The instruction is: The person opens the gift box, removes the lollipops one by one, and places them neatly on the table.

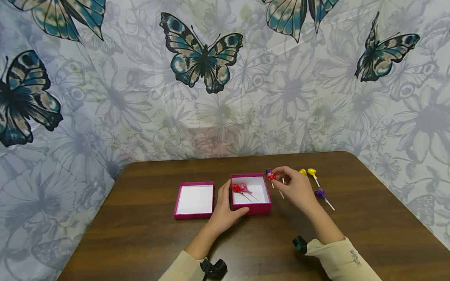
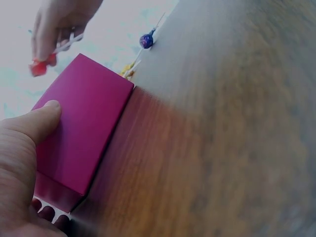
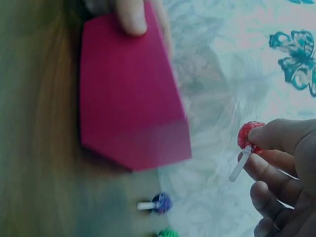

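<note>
My left hand [image 1: 225,214] holds a magenta box [image 1: 254,209] at its near left corner, thumb on the front wall and fingers along the left side. Inside the white interior lie a red lollipop [image 1: 236,188] and a pink lollipop [image 1: 243,187], sticks toward the front right. Just past the box's right edge, my right hand [image 1: 297,189] pinches another red lollipop [image 3: 251,134] by its wrapped head between thumb and fingers, its white stick angled down. That lollipop is above the box's top in the left wrist view.
Left of the box lies a matching lid [image 1: 193,216], white inside up. To the right are yellow lollipops [image 1: 311,171] and a purple lollipop [image 1: 320,193]. Another purple lollipop [image 1: 268,171] sits behind my right fingers. A green lollipop [image 3: 168,233] shows in the right wrist view.
</note>
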A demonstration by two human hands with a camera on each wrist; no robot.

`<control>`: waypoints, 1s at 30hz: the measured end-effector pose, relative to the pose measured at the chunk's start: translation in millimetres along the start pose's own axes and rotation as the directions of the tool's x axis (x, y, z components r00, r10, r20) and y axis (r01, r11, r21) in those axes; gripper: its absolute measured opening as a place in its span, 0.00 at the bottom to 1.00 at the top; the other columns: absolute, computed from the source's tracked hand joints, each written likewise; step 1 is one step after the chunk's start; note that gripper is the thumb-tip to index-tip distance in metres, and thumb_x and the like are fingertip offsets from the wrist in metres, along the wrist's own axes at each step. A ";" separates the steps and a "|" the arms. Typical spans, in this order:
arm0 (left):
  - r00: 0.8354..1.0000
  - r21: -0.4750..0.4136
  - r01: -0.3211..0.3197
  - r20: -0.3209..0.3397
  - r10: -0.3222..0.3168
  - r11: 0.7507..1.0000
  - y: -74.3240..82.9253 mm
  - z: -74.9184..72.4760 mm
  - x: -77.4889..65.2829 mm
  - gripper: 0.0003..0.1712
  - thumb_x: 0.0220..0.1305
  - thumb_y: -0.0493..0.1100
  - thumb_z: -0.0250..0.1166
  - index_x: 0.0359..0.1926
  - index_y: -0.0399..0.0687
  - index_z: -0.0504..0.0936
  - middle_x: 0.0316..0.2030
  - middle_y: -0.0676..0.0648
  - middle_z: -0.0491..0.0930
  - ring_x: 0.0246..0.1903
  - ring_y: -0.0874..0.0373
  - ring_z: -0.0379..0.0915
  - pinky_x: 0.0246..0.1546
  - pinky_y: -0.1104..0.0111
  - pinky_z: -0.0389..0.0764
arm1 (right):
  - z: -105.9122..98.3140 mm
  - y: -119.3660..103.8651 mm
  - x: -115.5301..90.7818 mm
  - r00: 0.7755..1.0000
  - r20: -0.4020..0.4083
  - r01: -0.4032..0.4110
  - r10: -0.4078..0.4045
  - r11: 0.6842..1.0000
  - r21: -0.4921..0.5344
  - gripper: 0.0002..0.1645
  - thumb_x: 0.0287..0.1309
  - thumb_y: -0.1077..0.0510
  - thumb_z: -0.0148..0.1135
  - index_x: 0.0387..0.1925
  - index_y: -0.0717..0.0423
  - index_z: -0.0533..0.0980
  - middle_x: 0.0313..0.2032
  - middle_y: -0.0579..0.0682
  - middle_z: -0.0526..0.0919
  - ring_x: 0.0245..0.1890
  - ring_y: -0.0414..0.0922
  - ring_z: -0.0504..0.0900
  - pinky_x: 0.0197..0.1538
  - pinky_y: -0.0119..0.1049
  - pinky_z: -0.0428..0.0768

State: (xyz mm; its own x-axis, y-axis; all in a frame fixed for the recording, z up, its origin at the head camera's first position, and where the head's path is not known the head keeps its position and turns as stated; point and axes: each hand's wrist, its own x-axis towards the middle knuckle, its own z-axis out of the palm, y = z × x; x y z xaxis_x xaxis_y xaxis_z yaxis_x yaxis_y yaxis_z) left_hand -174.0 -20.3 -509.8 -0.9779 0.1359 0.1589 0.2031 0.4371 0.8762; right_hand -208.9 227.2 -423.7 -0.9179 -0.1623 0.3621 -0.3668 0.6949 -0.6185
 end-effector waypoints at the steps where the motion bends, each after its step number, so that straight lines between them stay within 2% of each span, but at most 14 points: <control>1: 1.000 -0.001 -0.005 -0.003 0.005 1.000 -0.1 -0.1 -0.2 0.63 0.55 0.55 0.75 0.79 0.54 0.43 0.76 0.42 0.47 0.76 0.45 0.47 0.74 0.44 0.58 | -1.7 3.6 -1.7 1.000 -0.003 -0.003 0.003 1.000 -0.003 0.13 0.57 0.57 0.72 0.45 0.49 0.82 0.32 0.46 0.86 0.28 0.41 0.74 0.30 0.30 0.73; 9: 1.000 -0.007 -0.010 0.003 0.010 1.000 0.7 -1.0 -0.5 0.61 0.56 0.54 0.75 0.79 0.54 0.44 0.76 0.42 0.48 0.76 0.45 0.47 0.74 0.44 0.58 | -13.4 26.8 -12.4 0.998 -0.017 -0.058 0.057 0.996 -0.061 0.12 0.57 0.58 0.71 0.44 0.52 0.82 0.32 0.48 0.86 0.28 0.39 0.75 0.30 0.28 0.74; 21: 1.000 -0.006 0.005 0.016 -0.005 1.000 1.4 -1.7 -0.8 0.61 0.56 0.55 0.74 0.80 0.56 0.44 0.76 0.42 0.47 0.76 0.44 0.47 0.74 0.42 0.58 | -28.3 50.3 -21.2 0.996 -0.047 -0.084 0.080 0.990 -0.111 0.11 0.58 0.58 0.71 0.43 0.53 0.82 0.32 0.49 0.86 0.27 0.38 0.72 0.29 0.29 0.70; 25: 1.000 -0.003 0.012 0.012 -0.012 1.000 0.8 -1.4 -1.4 0.60 0.56 0.55 0.74 0.79 0.57 0.44 0.76 0.42 0.48 0.76 0.44 0.48 0.73 0.42 0.59 | -32.3 57.5 -20.5 0.991 -0.014 -0.137 0.136 0.984 -0.117 0.13 0.59 0.56 0.69 0.46 0.55 0.81 0.35 0.52 0.87 0.29 0.40 0.76 0.30 0.30 0.71; 30: 1.000 -0.006 0.010 0.016 -0.009 1.000 1.0 -1.7 -1.1 0.60 0.57 0.56 0.74 0.80 0.57 0.44 0.76 0.42 0.47 0.76 0.44 0.47 0.73 0.42 0.59 | -36.6 66.0 -20.3 0.976 0.023 -0.210 0.218 0.960 -0.185 0.15 0.59 0.54 0.68 0.47 0.55 0.81 0.36 0.51 0.87 0.32 0.43 0.83 0.32 0.34 0.74</control>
State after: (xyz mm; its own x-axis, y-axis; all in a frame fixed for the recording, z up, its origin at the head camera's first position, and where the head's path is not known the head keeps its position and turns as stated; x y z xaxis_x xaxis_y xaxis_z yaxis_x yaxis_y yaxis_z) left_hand -172.9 -21.5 -508.3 -0.9789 0.1457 0.1434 0.1935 0.4333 0.8803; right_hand -208.9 302.0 -446.4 -0.9790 -0.0235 0.2024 -0.1317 0.8310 -0.5405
